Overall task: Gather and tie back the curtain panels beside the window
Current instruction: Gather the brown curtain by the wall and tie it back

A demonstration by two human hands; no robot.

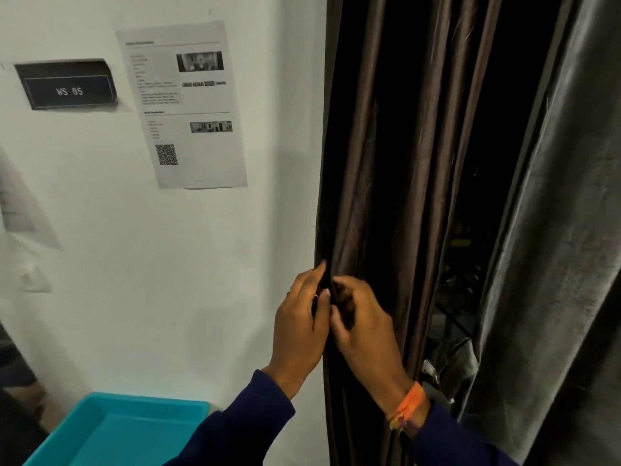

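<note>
2 hands, left (pixel 300 326) and right (pixel 361 326), each grip pinching the brown curtain's (pixel 379 163) left edge between them.

dark brown curtain (pixel 386 163) hanging gathered.

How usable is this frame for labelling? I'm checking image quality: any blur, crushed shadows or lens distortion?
Head view: the folds of the dark brown curtain panel sink into near-black, and the gap beside the grey velvet curtain is crushed; the printed paper notice is too soft to read; both hands are fairly sharp; the wall edge bows from wide-angle distortion.
</note>
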